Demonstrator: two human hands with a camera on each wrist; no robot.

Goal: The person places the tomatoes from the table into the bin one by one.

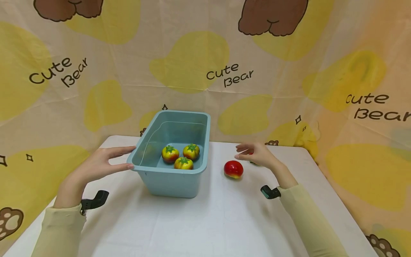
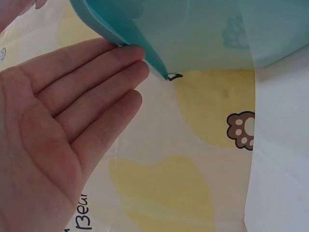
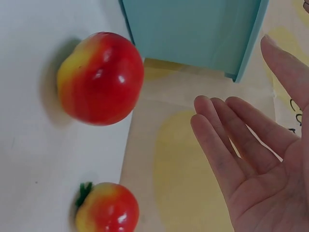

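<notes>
A light blue plastic bin (image 1: 170, 184) stands on the table, with three yellow-and-red tomatoes (image 1: 170, 154) with green star-shaped leaves inside. At its near left corner my left hand (image 1: 99, 162) touches the rim, fingers straight and thumb apart from them. In the left wrist view the fingertips (image 2: 137, 53) lie along the bin's rim. My right hand (image 1: 257, 154) hovers right of the bin with relaxed fingers and nothing in them. Just below and left of it sits a shiny red tomato (image 1: 233, 169). A smaller red-yellow tomato (image 3: 111, 210) is mostly hidden behind that hand in the head view.
The table (image 1: 192, 228) has a white cover. A cloth backdrop (image 1: 179, 64) with yellow patches, bear prints and lettering rises behind it and along the sides. Each wrist wears a dark strap with a small device (image 1: 94, 200).
</notes>
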